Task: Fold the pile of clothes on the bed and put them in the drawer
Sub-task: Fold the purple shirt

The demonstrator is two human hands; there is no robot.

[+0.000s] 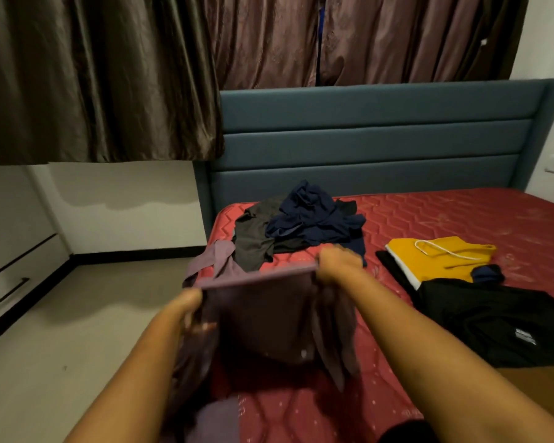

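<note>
A purple garment (263, 318) hangs stretched between both my hands above the near corner of the red mattress (445, 215). My left hand (189, 306) grips its left top corner and my right hand (336, 263) grips its right top corner. One purple sleeve trails over the mattress edge at the left. Behind it lies a pile of dark grey and navy clothes (301, 225). At the left wall a white drawer (16, 282) with a black handle is closed.
A yellow garment with a white cord (442, 255) and a black garment (493, 321) lie on the mattress at the right. A teal padded headboard (381, 135) stands behind, with brown curtains above. Pale floor lies to the left of the bed.
</note>
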